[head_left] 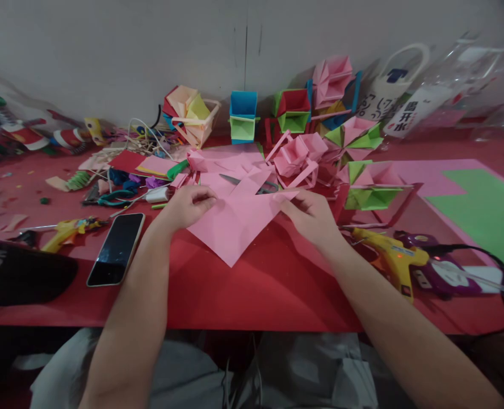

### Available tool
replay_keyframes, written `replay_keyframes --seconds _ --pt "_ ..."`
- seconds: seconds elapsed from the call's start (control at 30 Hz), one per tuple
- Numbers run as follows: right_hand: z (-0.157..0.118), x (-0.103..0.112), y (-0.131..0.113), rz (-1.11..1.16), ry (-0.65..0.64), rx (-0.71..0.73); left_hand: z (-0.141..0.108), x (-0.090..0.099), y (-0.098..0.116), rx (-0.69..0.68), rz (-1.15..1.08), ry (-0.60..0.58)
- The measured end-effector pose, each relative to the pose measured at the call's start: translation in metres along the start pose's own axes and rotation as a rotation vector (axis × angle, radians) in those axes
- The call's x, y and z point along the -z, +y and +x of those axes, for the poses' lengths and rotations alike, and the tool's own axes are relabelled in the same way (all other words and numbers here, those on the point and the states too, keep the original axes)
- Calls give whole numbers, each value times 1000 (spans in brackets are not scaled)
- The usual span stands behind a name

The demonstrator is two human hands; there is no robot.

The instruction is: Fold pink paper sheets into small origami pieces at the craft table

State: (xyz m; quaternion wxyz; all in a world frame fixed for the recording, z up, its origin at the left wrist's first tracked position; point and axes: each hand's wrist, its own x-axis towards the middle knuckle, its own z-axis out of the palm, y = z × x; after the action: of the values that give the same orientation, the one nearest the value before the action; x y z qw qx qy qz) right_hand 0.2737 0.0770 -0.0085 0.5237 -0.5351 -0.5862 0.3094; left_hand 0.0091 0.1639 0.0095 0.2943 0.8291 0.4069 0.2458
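Note:
A sheet of pink paper (235,227) is spread between my two hands over the red table, one corner pointing toward me. My left hand (188,205) pinches its left end with curled fingers. At the right end, my right hand (307,213) grips another corner between thumb and fingers. Just behind the sheet lie scissors (269,187), partly covered by strips of pink paper (250,180). More pink paper (230,159) lies farther back. A folded pink paper piece (297,156) stands close beyond my right hand.
Folded paper models (243,116) line the wall. On the right are a yellow glue gun (390,253), a purple-white power strip (437,272) and green paper (482,210). A phone (116,250), a black cylinder (22,272) and another glue gun (67,232) lie left.

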Motion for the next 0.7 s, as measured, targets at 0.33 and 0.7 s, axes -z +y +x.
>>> replay_keyframes --seconds 0.33,0.7 --pt "-3 -2 2 178 166 -90 3 -36 19 -126 185 164" --pt "-18 -9 -21 -71 -351 248 -2 -60 51 -44 -110 208"
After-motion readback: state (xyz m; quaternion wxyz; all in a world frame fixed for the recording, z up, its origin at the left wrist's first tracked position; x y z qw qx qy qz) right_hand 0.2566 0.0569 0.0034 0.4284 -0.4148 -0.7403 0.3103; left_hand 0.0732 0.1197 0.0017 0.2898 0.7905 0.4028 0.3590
